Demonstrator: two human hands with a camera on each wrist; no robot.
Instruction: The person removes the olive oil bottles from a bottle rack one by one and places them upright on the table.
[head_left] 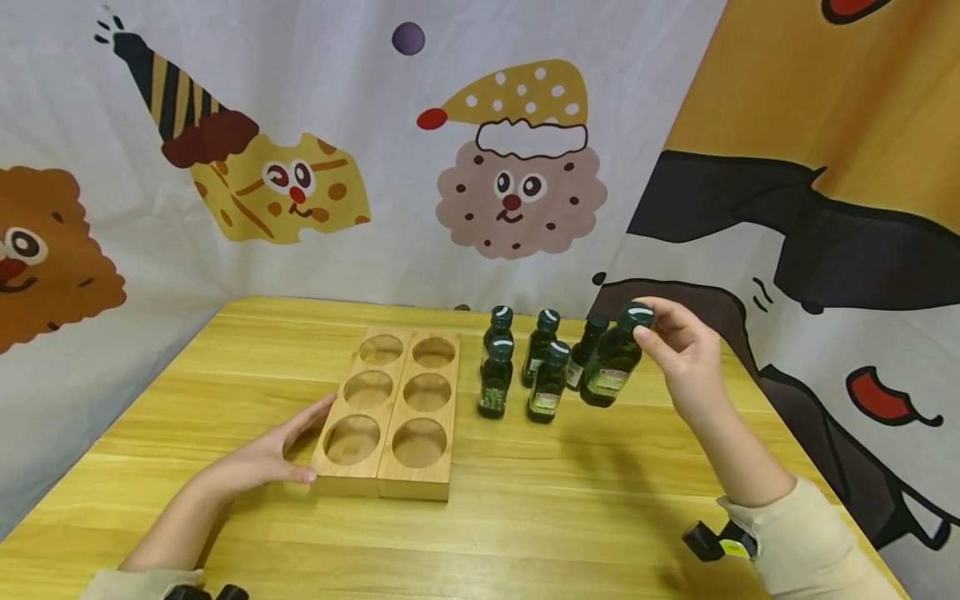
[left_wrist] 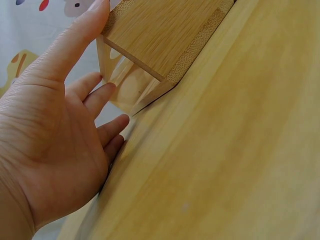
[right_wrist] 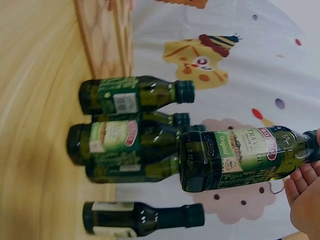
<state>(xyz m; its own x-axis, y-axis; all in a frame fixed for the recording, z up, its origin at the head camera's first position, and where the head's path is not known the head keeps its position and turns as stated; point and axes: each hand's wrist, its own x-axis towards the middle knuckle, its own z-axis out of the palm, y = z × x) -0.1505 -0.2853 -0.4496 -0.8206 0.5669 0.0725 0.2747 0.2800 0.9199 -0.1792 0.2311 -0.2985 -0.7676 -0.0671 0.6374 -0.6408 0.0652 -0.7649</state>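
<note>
Light wooden table [head_left: 570, 517], grain running left to right, fills the lower field of view. Backdrop: white fabric sheet [head_left: 360, 250] hung behind and to the left, printed with cartoon cookie faces, one in a yellow spotted cap, plus a cheese wedge in a striped hat. Right side: orange, black and white printed cloth [head_left: 825, 167]. Lighting even, shadows soft.

The bottle [right_wrist: 245, 157] pinched at its cap by the right hand [right_wrist: 305, 197] carries a green label where I can read "Original" and, in bigger letters, what looks like "TRAV…", with a red oval brand mark beside it that seems to start "BO", the rest too blurred to make out. One standing bottle [right_wrist: 120, 137] shows the same red oval on a paler label, its lettering unreadable, and the other labels are just smudges.
</note>
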